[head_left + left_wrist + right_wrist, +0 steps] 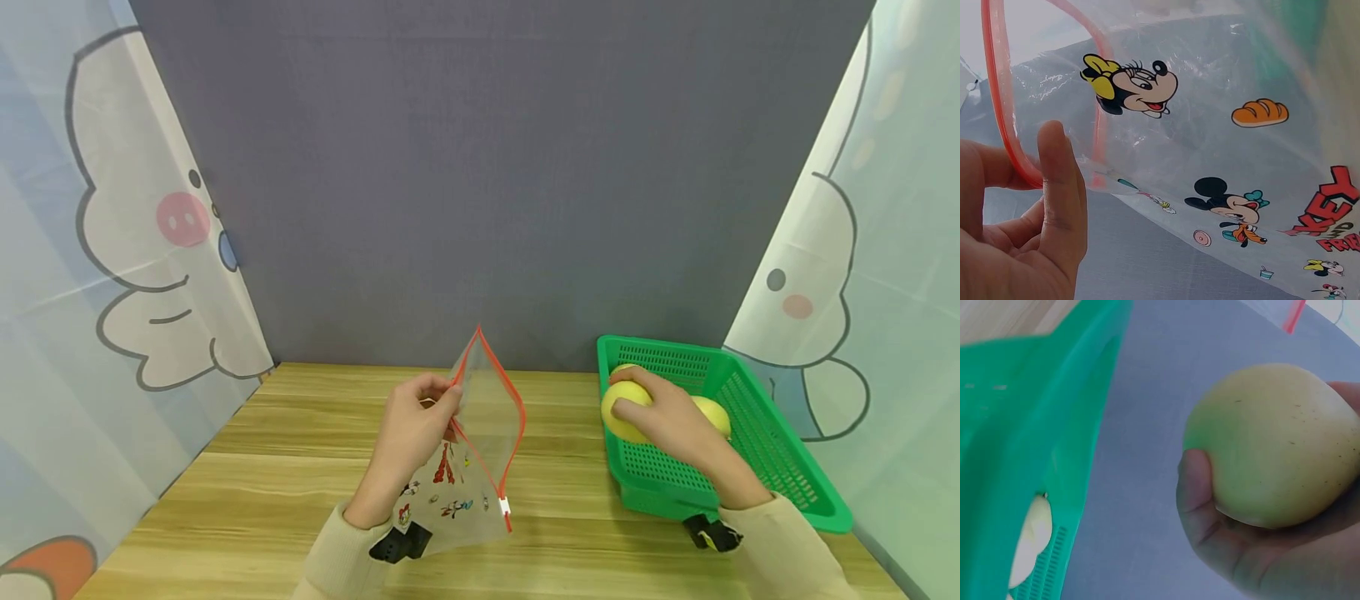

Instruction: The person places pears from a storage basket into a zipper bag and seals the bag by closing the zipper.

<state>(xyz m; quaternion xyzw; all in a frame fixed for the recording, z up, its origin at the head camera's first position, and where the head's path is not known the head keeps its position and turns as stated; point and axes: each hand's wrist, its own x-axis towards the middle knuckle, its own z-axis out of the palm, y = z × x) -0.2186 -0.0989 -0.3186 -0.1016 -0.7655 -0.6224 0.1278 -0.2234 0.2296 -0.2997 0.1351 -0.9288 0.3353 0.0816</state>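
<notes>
My left hand (412, 425) pinches one side of the mouth of a clear slider-zip bag (468, 508) between thumb and fingers. Its red-edged mouth gapes toward the right, with a white slider (504, 505) at the lower end. Cartoon prints, such as a bread loaf (1260, 113), cover the plastic. Over the left side of a green basket, my right hand (675, 423) grips a round yellow fruit (621, 410). Close up in the right wrist view, this fruit (1272, 447) is pale yellow-green with small dark specks. More yellow fruit (714, 414) lies in the basket, partly behind the hand.
The green basket (660, 502) with slotted walls stands on the right of the wooden table (255, 483). A dark grey cloth (480, 183) rises behind the table. Printed cartoon curtains (142, 333) hang at both sides.
</notes>
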